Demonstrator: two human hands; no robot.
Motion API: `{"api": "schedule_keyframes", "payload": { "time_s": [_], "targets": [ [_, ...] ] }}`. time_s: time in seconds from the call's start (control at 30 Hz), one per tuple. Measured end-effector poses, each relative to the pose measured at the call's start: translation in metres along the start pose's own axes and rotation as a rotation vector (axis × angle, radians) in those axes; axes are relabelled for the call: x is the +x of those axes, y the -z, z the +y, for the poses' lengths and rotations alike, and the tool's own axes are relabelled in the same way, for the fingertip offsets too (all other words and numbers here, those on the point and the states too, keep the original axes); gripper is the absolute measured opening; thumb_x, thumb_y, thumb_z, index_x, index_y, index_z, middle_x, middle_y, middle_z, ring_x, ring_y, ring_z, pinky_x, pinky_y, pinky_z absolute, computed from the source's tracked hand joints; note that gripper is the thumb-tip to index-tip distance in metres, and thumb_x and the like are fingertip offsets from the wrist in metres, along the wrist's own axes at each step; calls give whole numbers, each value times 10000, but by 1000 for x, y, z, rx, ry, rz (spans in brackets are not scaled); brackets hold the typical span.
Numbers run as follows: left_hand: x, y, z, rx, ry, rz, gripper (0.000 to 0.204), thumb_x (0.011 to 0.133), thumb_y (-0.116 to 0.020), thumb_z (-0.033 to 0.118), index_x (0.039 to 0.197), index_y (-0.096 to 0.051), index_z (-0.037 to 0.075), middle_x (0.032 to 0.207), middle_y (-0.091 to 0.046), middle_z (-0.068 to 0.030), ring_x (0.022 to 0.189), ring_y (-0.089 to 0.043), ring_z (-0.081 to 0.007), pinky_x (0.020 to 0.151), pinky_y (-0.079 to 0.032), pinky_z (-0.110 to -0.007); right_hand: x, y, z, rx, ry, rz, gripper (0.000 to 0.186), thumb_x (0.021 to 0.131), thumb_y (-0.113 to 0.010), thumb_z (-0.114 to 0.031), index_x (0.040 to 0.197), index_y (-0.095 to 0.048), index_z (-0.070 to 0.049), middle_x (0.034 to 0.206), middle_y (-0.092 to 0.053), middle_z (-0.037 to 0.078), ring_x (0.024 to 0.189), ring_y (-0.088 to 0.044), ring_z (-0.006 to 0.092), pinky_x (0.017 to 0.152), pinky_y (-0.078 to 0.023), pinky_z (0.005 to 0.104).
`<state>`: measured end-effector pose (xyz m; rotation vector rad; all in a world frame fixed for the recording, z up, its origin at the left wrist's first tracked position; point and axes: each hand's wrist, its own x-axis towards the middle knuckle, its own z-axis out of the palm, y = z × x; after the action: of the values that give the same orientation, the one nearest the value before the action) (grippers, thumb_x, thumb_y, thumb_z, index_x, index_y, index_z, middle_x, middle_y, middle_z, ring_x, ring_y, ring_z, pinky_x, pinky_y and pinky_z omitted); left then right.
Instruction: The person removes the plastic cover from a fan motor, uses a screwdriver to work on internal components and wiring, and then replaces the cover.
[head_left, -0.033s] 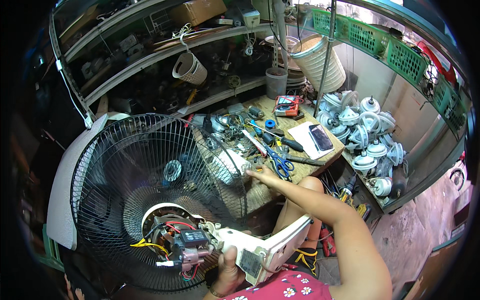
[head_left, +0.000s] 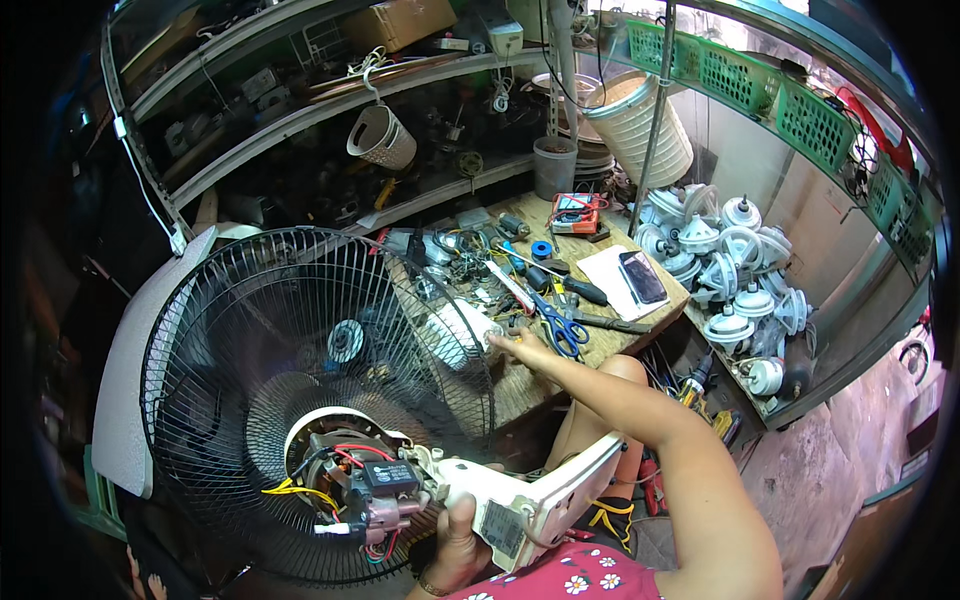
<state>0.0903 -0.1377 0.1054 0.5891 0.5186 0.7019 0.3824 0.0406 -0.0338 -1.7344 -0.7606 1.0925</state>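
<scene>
The fan (head_left: 330, 418) fills left to lower centre of the frame: motor (head_left: 385, 512) cover off, wires (head_left: 300, 488) bare, nothing closed up yet! My left grip (head_left: 458, 538) clamps its white neck (head_left: 475, 485); my right grip (head_left: 518, 348) meets a white piece (head_left: 478, 327) mid-frame, whether closed, I can't tell.

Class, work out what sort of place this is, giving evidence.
Probably a small appliance-repair workshop: a partly dismantled electric fan, plus a multimeter and blue-handled scissors on a cluttered wooden workbench.
</scene>
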Motion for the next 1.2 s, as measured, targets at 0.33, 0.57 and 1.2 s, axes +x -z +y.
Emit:
{"api": "schedule_keyframes", "payload": {
  "time_s": [0.33,0.57,1.2],
  "targets": [
    [0,-5,3,72,70,78,710,854,-644,477,1299,-453,-43,1153,-612,-168,1066,-603,-248,942,-489,-383,22,-28,-23,-133,-72,-65,742,724,-720,-557,1162,-569,24,1073,-644,159,960,-619,247,794,-488,387],
    [6,-20,7,-5,192,33,761,820,-642,558,1300,-470,-7,1166,-611,-145,1077,-600,-257,972,-476,-414,2,88,-19,-430,221,480,900,643,-798,-560,1209,-493,69,1090,-636,220,983,-642,284,867,-504,368],
    [83,-16,-45,-342,461,-105,567,920,-589,430,1280,-492,2,1260,-577,-150,1158,-569,-258,1030,-439,-422,-203,197,-226,-1012,876,385,897,530,-801,-480,1280,-502,-90,1208,-584,152,1126,-562,362,975,-425,443]
  ]
}}
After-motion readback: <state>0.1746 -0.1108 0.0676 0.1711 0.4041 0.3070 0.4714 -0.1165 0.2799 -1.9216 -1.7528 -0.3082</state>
